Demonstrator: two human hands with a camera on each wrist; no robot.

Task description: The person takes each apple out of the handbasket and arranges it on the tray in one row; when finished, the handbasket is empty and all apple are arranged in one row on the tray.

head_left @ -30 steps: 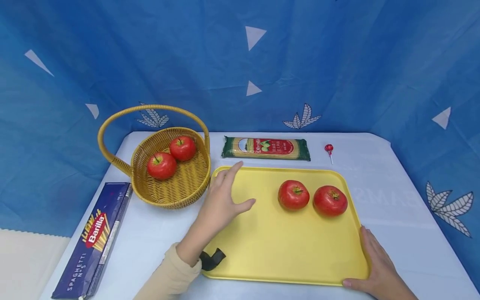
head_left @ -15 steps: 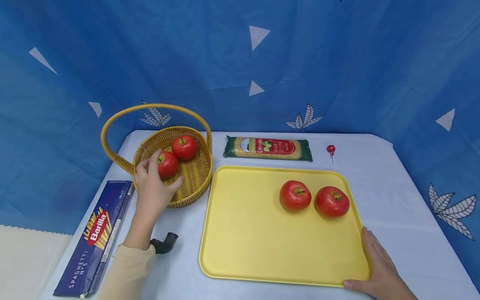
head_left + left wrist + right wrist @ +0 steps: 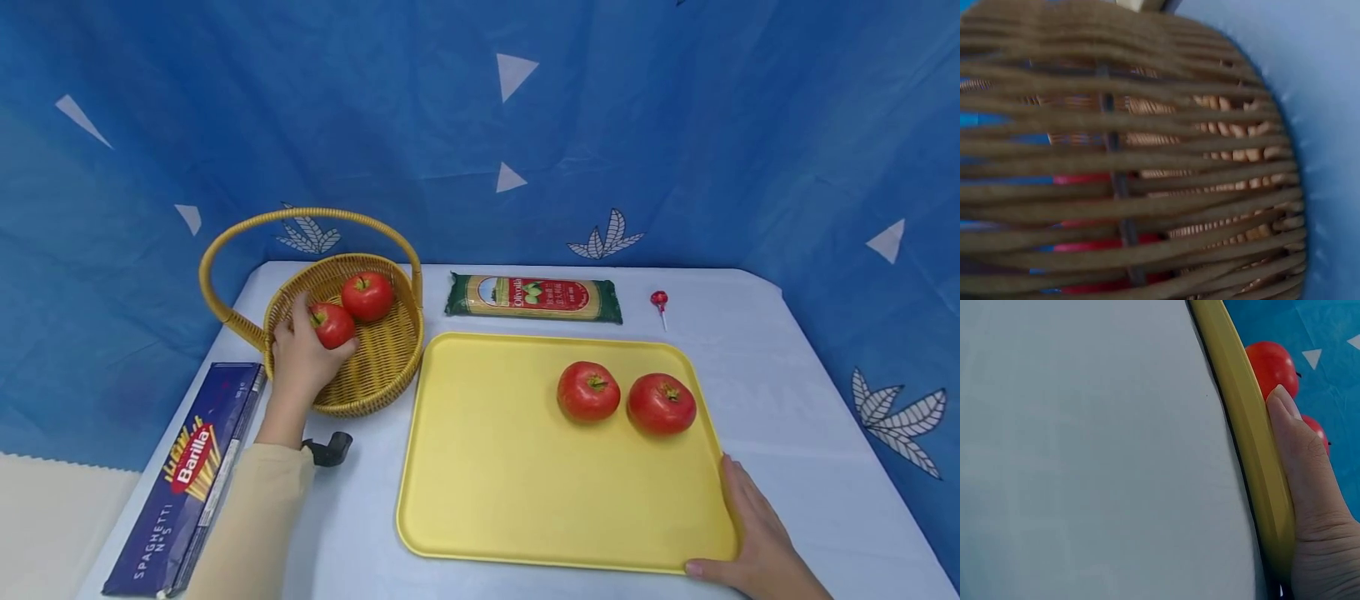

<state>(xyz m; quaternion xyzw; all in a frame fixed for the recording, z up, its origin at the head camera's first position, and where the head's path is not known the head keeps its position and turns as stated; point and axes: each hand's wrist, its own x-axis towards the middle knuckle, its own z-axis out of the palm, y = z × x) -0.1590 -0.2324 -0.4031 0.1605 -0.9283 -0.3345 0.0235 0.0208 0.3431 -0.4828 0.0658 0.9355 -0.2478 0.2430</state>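
In the head view my left hand point(image 3: 303, 350) reaches into the wicker basket point(image 3: 386, 392), fingers and thumb around a red apple point(image 3: 333, 325). A second red apple point(image 3: 367, 296) lies just behind it in the basket. The left wrist view is filled by the basket's woven side point(image 3: 1116, 156), with red showing through the slats; the hand itself is hidden there. My right hand point(image 3: 761, 533) holds the near right corner of the yellow tray point(image 3: 525, 508), thumb at the front edge, fingers along the right side. Two red apples point(image 3: 588, 392) point(image 3: 662, 404) sit on the tray's right half.
A blue spaghetti box point(image 3: 187, 475) lies along the table's left side. Behind the tray are a green-ended spaghetti pack point(image 3: 534, 298) and a red lollipop point(image 3: 659, 300). The basket's tall handle point(image 3: 311, 214) arches over its back. A blue curtain point(image 3: 480, 125) hangs behind the table.
My left hand has moved left from over the tray into the basket, and its fingers have closed around the nearer apple. The right hand stays at the tray's corner.
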